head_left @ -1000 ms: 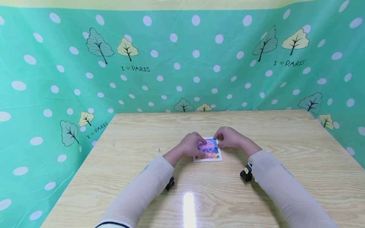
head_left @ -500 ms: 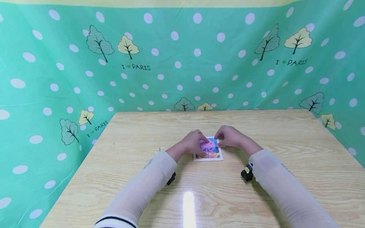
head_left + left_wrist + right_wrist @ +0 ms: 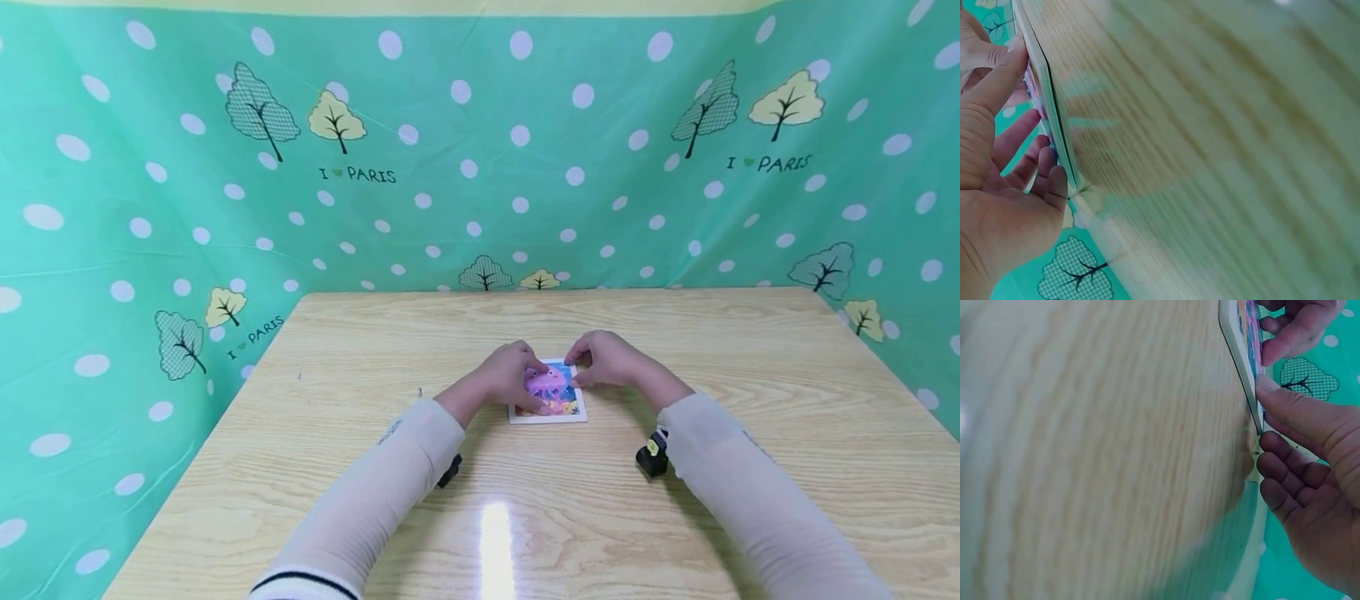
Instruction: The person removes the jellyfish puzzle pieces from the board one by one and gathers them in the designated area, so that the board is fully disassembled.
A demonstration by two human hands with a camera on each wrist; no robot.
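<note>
A small square picture board (image 3: 564, 402) with a white border lies flat on the table. Its picture shows a pink jellyfish on blue, with yellow and orange at the bottom. From the left, my left hand (image 3: 510, 379) reaches over it, thumb and fingers spread apart and touching its face; the hand hides the board's left part. My right hand (image 3: 606, 360) holds the far right corner between thumb and index finger. In the right wrist view, the thumb (image 3: 1279, 394) lies on the border, while the other fingers curl loosely by the corner.
The wooden table (image 3: 360, 350) extends around the board on all sides. Behind and to the left hangs a green dotted cloth (image 3: 420, 242) with trees printed on it. A black wrist camera (image 3: 652, 458) hangs under the right sleeve, close to the tabletop.
Over the last second my left hand has shifted very slightly to the right on the board. My right hand keeps its place at the corner, and the head view has tilted a little.
</note>
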